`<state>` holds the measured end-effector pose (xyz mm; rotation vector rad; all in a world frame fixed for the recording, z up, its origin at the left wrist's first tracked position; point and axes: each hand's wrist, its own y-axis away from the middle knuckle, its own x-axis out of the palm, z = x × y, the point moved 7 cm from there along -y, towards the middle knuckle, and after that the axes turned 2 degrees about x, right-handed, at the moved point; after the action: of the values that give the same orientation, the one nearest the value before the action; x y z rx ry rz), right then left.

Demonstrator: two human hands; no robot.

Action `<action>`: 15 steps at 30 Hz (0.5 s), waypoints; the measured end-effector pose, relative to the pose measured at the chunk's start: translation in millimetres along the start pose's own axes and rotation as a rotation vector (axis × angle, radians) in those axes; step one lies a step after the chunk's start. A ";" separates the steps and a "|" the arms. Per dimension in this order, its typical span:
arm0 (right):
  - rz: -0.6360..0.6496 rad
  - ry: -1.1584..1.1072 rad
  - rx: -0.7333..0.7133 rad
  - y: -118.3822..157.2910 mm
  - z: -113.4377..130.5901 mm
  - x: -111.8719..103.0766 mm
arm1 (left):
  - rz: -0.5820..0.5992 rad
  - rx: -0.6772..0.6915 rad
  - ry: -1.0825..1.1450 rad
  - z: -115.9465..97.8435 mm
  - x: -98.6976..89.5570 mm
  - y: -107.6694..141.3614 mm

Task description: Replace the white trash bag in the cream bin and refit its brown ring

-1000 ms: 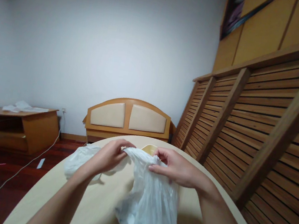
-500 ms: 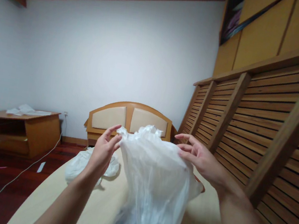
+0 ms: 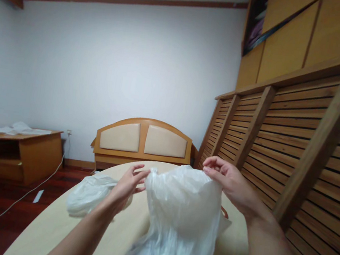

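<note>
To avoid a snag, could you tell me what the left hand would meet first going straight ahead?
The left hand would probably meet the white plastic bag, whose upper corner is at its fingertips; depth is unclear.

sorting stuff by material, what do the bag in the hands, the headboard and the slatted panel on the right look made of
The bag: thin, slightly glossy plastic; it is translucent and crinkled.
The headboard: wood or wood veneer, smooth and varnished-looking, with two cream pads, perhaps leatherette, given their even sheen.
The slatted panel: probably solid wood with a dull finish; grain and knots show.
</note>
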<state>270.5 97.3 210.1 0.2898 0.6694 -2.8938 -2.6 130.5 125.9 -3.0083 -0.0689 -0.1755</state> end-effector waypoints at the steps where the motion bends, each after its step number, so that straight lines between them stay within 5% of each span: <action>1: 0.034 0.030 0.022 0.3 -2.3 0.3 | 0.005 0.006 -0.091 5.2 3.8 0.7; 8: 0.528 0.265 0.137 26.6 -28.2 27.3 | 0.156 0.001 -0.478 31.6 20.5 17.6; 11: 0.588 0.333 0.084 44.5 -25.1 41.5 | 0.178 0.085 -0.553 26.9 21.6 31.1; 15: 0.572 0.474 0.009 60.6 -17.8 57.8 | 0.214 0.157 -0.331 18.0 29.2 49.7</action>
<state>229.1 45.3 156.3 1.0052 0.5201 -2.2860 31.1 84.7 105.4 -2.8299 0.1975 0.3333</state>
